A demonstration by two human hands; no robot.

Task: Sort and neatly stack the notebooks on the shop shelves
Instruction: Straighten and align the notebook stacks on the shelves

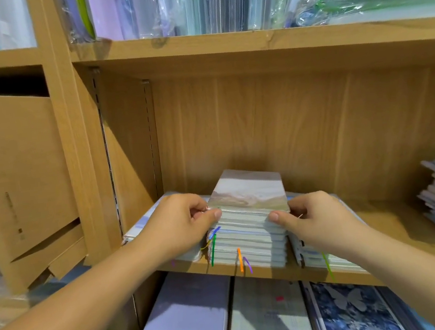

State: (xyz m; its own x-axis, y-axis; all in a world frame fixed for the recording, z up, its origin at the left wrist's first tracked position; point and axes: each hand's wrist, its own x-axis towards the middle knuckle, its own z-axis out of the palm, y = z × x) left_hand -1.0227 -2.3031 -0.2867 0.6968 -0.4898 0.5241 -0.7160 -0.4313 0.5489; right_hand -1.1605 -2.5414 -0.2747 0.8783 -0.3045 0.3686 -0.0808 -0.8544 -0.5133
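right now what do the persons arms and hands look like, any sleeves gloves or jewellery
Both forearms are bare to the bottom edge of the picture: no sleeves in view, no gloves, no watch or bracelet. The left hand and right hand show short, unpainted nails on the fingers. No rings can be made out.

Wooden shelf unit [260, 120] beside a cardboard box [15, 169]

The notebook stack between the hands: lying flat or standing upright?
Lying flat. The notebook stack shows layered page edges, top cover facing up, left hand and right hand pressing its sides.
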